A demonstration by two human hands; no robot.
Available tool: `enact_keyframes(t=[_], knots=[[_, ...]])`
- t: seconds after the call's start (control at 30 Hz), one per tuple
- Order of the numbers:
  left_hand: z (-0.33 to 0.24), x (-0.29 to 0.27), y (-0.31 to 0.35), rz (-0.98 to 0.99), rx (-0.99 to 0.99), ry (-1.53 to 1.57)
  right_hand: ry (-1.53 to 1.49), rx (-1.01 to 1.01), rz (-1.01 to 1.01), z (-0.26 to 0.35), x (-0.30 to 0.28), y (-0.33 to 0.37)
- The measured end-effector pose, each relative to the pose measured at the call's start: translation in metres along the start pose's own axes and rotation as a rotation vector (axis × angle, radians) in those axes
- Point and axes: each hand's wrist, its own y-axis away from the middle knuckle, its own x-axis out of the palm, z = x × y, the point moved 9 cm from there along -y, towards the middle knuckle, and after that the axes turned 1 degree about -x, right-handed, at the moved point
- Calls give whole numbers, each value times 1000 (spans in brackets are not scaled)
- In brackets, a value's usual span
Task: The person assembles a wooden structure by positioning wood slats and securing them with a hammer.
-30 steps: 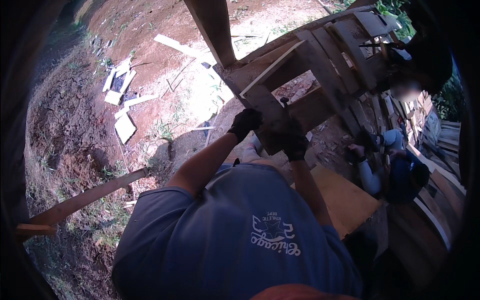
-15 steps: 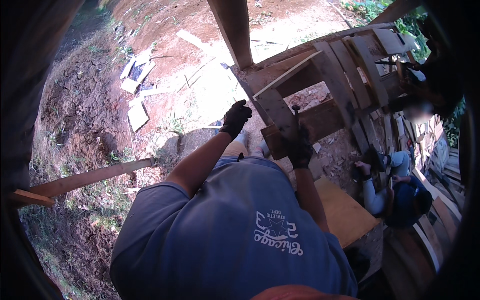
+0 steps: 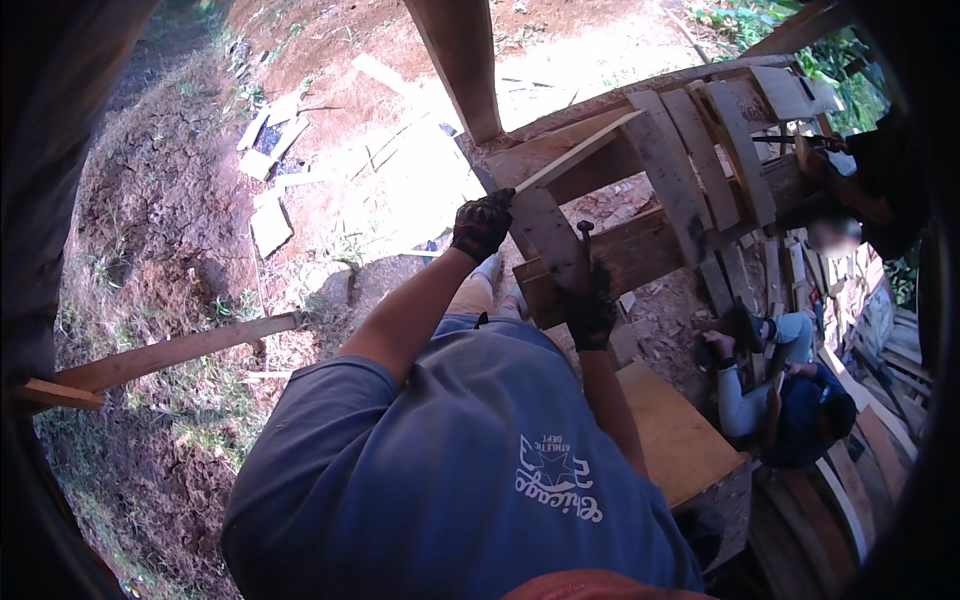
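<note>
My left hand (image 3: 483,224), in a dark glove, is at the near end of a thin wooden strip (image 3: 585,150), with its fingers closed there. The strip lies slantwise along a wooden bench frame. In my right hand (image 3: 591,315), also gloved, is a hammer (image 3: 586,231); its head points up and away from me and most of the handle is hidden by the hand. Beneath the hammer is a wide, dark-stained board (image 3: 548,225) set across the frame. A thick front plank (image 3: 640,245) runs along the frame's near side.
Several boards (image 3: 705,150) lie across the frame farther right. A post (image 3: 465,70) rises beyond it. One person (image 3: 850,190) stands at the far right; another (image 3: 800,400) sits lower right near stacked planks. A yellowish panel (image 3: 675,435) lies beside my right forearm. Wood scraps (image 3: 270,225) litter the ground.
My left hand has moved right and slightly forward from open air to the strip's near end, and its fingers have closed. My right hand still holds the hammer in nearly the same place.
</note>
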Motion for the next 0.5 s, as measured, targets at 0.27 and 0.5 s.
enact_keyframes(t=[0.27,0.5], knots=[[8,11,-4,33,-47,-93,-149,123,65,-7,-1,-1],[4,-2,-5,48,-57,-69,-173,272,275,-15,10,-4]])
